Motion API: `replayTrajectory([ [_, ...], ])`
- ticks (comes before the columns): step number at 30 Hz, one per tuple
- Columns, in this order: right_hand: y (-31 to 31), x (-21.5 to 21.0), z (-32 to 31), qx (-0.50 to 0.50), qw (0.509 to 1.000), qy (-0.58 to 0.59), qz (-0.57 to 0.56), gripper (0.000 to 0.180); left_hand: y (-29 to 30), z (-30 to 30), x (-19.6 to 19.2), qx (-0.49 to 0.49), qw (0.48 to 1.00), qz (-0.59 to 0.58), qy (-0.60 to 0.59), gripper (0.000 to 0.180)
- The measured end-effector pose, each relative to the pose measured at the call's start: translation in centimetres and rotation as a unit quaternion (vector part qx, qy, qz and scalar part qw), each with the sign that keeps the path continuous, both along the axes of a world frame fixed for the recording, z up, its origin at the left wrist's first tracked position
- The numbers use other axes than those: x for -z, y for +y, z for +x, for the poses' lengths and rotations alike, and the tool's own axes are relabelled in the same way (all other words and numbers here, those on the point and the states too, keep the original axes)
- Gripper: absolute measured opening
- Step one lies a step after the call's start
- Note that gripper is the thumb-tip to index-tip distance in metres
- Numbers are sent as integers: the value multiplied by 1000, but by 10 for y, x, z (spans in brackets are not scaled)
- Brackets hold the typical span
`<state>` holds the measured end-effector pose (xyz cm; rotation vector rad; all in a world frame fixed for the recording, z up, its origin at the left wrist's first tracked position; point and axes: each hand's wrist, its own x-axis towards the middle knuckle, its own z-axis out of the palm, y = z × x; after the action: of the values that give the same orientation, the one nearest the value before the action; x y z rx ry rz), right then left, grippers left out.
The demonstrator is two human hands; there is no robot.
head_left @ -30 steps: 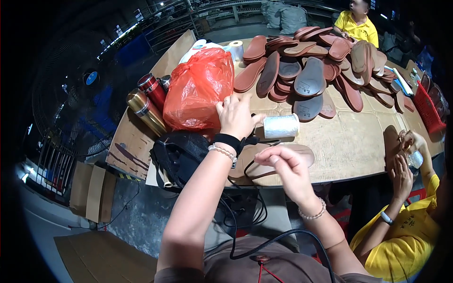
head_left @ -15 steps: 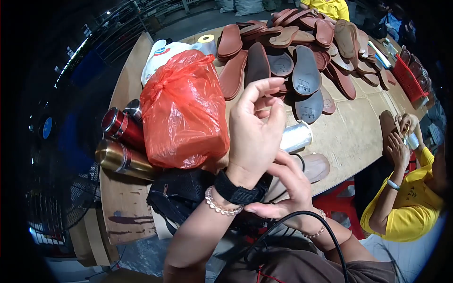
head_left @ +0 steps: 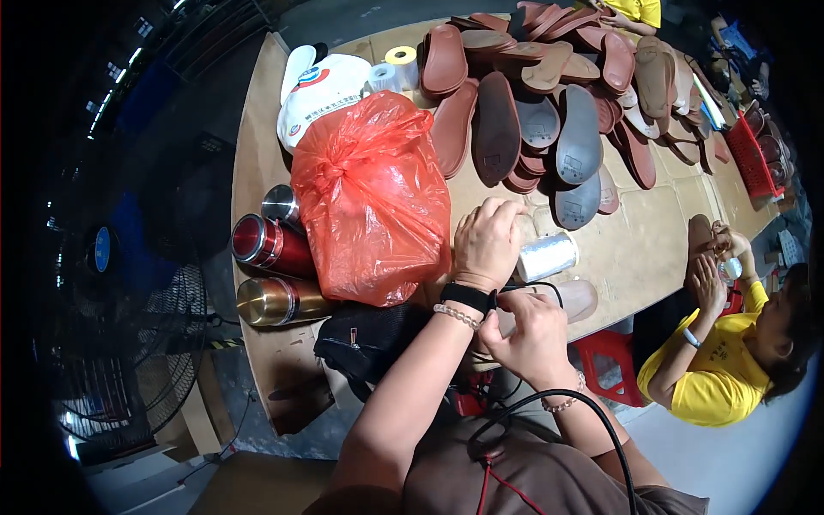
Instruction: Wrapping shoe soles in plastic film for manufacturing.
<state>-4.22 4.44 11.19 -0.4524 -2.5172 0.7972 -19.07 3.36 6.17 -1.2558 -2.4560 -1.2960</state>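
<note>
A black wrist strap circles my left wrist beside a beaded bracelet. My left hand is held over the tabletop in a loose fist, back upward, its fingertips mostly hidden. At the strap's right side my right hand pinches its edge between thumb and fingers. Just right of the left hand lies a silver roll. A pale sole sits beyond my right hand, partly covered by it, with a thin black cable looping across.
A red plastic bag, metal flasks and a black bag stand to the left. Stacked brown and grey soles cover the far table. A co-worker in yellow handles a sole at right, near a red basket.
My left hand has lowered and turned from palm-side to back-up. My right hand, spread below the strap before, has closed on its edge. The whole view has shifted somewhat.
</note>
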Motion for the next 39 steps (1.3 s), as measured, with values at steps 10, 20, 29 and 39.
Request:
replayTrajectory([
  [10,28,-9,13,108,968,-45,-223,25,24,23,-12,-55,980,25,-191,22],
  [20,49,-23,0,-49,948,-18,-313,30,39,-11,6,-101,775,266,-565,24],
  [29,62,16,-13,8,958,-6,-285,33,26,2,60,-132,657,365,-647,29],
  [39,70,43,-30,19,905,-6,-426,22,3,16,32,-127,748,229,-610,58],
])
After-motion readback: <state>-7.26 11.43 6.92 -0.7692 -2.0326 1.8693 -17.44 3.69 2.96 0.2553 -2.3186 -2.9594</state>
